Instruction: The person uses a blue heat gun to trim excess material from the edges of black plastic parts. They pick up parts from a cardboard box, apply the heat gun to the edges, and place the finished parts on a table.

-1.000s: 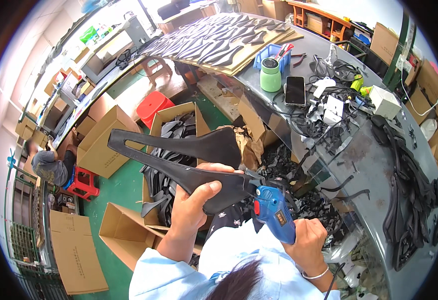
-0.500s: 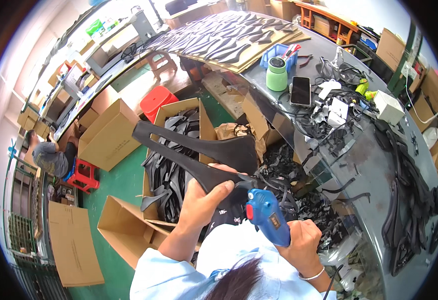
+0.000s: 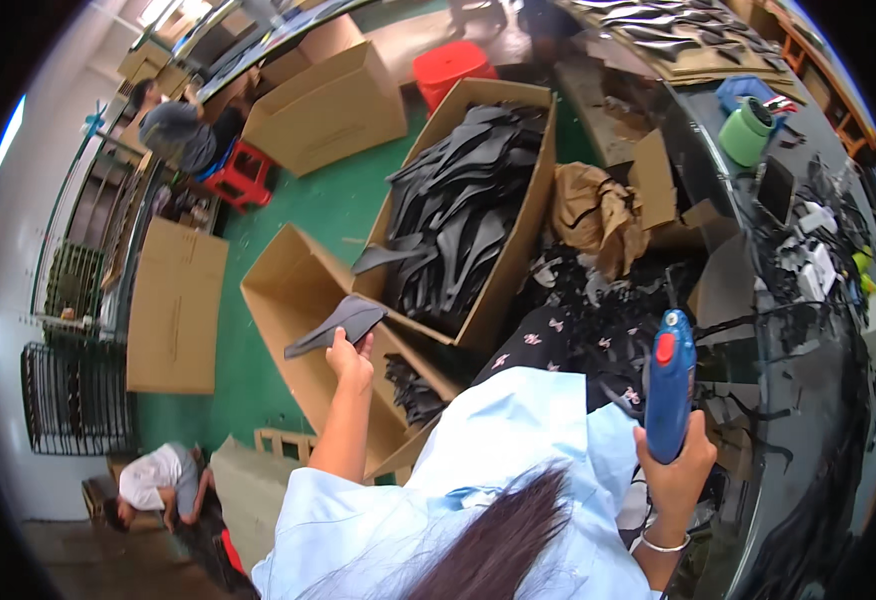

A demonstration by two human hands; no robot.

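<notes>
My left hand [image 3: 351, 362] reaches out to the left, its fingers closed on the wide end of a dark saddle-shaped piece [image 3: 346, 321]. The piece's narrow end points left, over an open cardboard box [image 3: 283, 285] that has more dark pieces [image 3: 413, 388] at its near end. In my right hand [image 3: 680, 472], on the right, is a blue handheld power tool [image 3: 670, 400] with a red button, its thin tip pointing away from me. Beyond the left hand, a larger cardboard box [image 3: 530, 225] is heaped with black saddle-shaped pieces [image 3: 468, 200].
A grey table [image 3: 703, 110] on the right carries a green bottle [image 3: 746, 132], a phone [image 3: 775, 190] and black scraps. Brown paper [image 3: 598, 215] lies beyond my lap. A red stool [image 3: 453, 68] stands behind the full box. Two people [image 3: 180, 135] are at the left, one seated, one low down.
My left hand has moved left and away from the tool, carrying the saddle-shaped piece over the open box. My right hand has shifted right with the tool. The view has turned left.
</notes>
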